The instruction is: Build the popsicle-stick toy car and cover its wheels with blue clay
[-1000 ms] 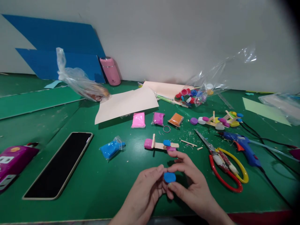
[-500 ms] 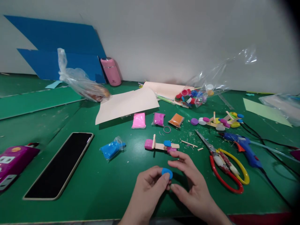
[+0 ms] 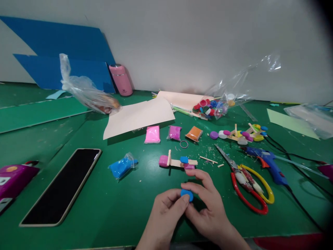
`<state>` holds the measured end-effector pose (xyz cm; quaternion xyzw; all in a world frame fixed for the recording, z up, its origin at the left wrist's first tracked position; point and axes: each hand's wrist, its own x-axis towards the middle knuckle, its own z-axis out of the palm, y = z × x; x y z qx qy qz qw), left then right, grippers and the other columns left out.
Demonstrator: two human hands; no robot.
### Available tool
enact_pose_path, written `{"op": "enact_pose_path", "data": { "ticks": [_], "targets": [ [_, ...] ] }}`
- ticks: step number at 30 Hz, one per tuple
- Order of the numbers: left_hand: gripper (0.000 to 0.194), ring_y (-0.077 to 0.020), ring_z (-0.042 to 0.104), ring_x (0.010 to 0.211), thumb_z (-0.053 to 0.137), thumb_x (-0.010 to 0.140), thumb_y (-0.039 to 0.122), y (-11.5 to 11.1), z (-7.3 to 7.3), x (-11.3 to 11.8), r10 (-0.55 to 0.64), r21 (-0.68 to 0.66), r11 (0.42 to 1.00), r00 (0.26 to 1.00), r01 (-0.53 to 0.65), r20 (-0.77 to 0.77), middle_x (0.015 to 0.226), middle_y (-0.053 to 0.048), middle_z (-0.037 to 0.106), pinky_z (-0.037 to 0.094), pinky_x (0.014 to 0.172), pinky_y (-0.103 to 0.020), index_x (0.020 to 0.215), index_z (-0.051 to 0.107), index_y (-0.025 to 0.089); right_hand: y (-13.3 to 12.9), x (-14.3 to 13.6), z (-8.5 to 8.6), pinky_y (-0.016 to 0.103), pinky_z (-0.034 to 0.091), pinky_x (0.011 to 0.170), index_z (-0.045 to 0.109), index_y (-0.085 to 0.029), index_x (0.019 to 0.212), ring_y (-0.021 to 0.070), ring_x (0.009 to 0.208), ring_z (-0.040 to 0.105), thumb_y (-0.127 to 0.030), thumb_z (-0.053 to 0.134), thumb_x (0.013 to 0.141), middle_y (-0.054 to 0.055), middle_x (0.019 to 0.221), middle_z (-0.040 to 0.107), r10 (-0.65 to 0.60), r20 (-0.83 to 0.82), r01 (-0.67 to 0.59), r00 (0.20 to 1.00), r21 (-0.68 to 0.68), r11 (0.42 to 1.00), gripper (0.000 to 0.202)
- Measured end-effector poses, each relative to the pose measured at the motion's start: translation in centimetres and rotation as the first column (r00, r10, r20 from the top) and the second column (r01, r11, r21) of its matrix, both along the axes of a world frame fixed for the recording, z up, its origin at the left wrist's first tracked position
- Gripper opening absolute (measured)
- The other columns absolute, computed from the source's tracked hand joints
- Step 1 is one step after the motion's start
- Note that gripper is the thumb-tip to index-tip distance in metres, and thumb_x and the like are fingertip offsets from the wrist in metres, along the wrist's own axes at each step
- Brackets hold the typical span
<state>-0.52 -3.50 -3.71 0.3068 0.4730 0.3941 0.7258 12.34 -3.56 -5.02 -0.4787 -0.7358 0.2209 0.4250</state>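
Note:
A small blue piece [image 3: 186, 195], rounded and smooth, is pinched between the thumb and forefinger of my left hand [image 3: 168, 211]. My right hand [image 3: 208, 205] meets it from the right, its thumb and a finger at the piece's edge while the upper fingers stay spread. Just beyond my fingertips, a small assembly of wooden sticks [image 3: 176, 163] lies on the green table, with a pink block at its left end and blue and pink pieces at its right. To the left is a blue clay packet [image 3: 121, 166] in crumpled clear wrap.
A phone [image 3: 62, 187] lies at left. Scissors [image 3: 251, 191] and a blue glue gun [image 3: 270, 163] with its cord are at right. Beyond sit clay packets [image 3: 152, 134], pale paper [image 3: 140, 116], a colourful stick model [image 3: 241, 135] and a pink bottle [image 3: 121, 80].
My right thumb and fingers have closed in on the blue piece, from slightly apart to touching its edge. The whole view has shifted slightly.

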Motion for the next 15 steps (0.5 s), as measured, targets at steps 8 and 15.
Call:
{"op": "enact_pose_path", "data": {
  "ticks": [8,15],
  "targets": [
    [0.014,-0.0117,0.047,0.061,0.062,0.068,0.025,-0.33,0.47,0.65,0.056,0.000,0.998,0.998,-0.056,-0.011,0.060,-0.001,0.059,0.039,0.060,-0.022,0.062,0.065,0.013,-0.01,-0.27,0.21,0.041,0.039,0.088,0.055,-0.022,0.096,0.0237,0.106,0.044,-0.006,0.053,0.065,0.007,0.113,0.044,-0.016,0.010,0.016,1.000,0.044,0.999,0.035],
    [0.009,-0.0120,0.049,0.061,0.061,0.068,0.020,-0.24,0.99,0.45,0.101,0.128,0.988,0.983,-0.082,-0.154,0.061,-0.001,0.058,0.040,0.059,-0.021,0.065,0.066,0.014,-0.21,0.23,0.03,0.040,0.040,0.087,0.053,-0.021,0.104,0.0233,0.106,0.043,-0.006,0.057,0.066,0.008,0.114,0.044,0.001,0.047,-0.003,0.999,0.052,0.999,0.042]
  ]
}}
